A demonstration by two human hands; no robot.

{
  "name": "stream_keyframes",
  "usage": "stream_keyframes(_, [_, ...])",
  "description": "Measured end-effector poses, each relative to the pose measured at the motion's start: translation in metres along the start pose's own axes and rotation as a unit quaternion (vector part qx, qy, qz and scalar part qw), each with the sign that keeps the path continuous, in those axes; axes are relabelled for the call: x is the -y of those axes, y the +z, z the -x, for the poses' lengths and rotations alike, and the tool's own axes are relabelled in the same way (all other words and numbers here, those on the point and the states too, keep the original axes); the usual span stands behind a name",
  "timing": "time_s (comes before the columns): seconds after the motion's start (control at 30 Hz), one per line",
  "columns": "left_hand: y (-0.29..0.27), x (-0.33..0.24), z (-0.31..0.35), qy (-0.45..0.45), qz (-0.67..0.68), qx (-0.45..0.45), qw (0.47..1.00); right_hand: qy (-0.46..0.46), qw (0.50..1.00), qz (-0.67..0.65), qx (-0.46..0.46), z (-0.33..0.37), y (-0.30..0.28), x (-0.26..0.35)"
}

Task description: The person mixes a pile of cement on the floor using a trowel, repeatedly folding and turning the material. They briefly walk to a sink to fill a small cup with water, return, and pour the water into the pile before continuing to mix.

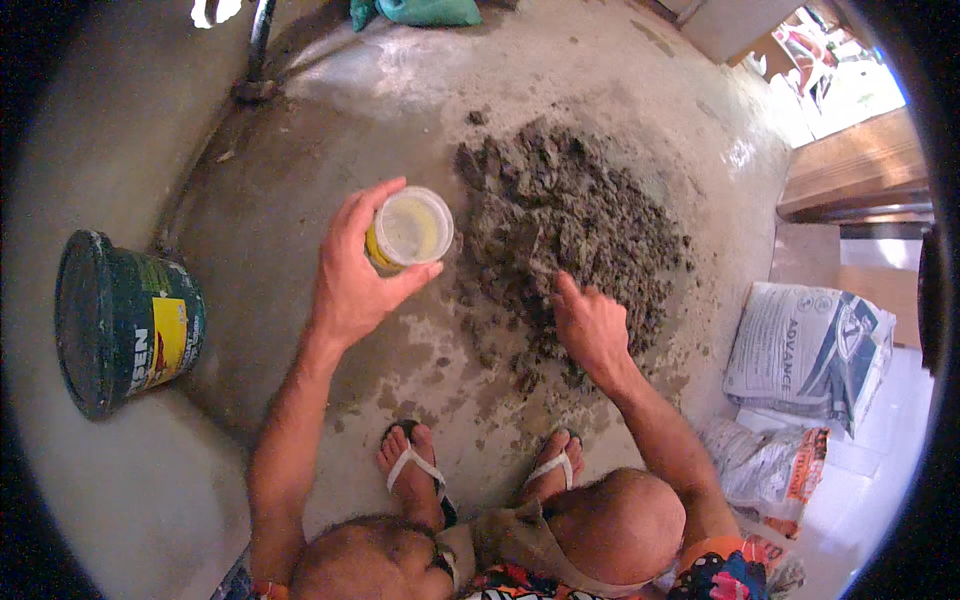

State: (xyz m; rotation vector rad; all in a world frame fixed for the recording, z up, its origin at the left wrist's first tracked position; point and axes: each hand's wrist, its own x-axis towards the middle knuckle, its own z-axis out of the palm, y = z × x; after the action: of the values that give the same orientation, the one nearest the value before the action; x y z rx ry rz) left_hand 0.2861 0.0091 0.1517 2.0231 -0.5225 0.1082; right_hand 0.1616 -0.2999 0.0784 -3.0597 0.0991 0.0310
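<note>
My left hand is closed round a small clear plastic tub with a yellow patch on its side, held above the floor left of the pile. The tub's round top faces up, and its contents are hard to make out. A heap of dark grey, lumpy wet mortar lies spread on the concrete floor. At the near side of this heap is my right hand, its fingers curled in and the thumb side toward the mortar. Whatever it grips is hidden or blends into the grey mix.
A dark green lidded bucket stands at the left wall. To the right are a grey-white bag and a crumpled bag. A pipe and a green sack sit at the back. My sandalled feet are near the heap.
</note>
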Motion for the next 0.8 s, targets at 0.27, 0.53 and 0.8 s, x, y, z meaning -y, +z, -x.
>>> stream_keyframes(0.27, [0.031, -0.023, -0.011, 0.039, 0.056, 0.004, 0.998, 0.179, 0.896, -0.382, -0.138, 0.030, 0.051, 0.038])
stream_keyframes(0.53, [0.003, -0.014, -0.001, 0.025, 0.038, -0.015, 0.999, 0.104, 0.970, -0.215, -0.050, 0.043, -0.064, 0.019])
stream_keyframes(0.8, [0.015, -0.012, 0.000, 0.019, 0.034, -0.009, 0.999, 0.017, 0.998, -0.040, 0.053, -0.007, 0.010, 0.052])
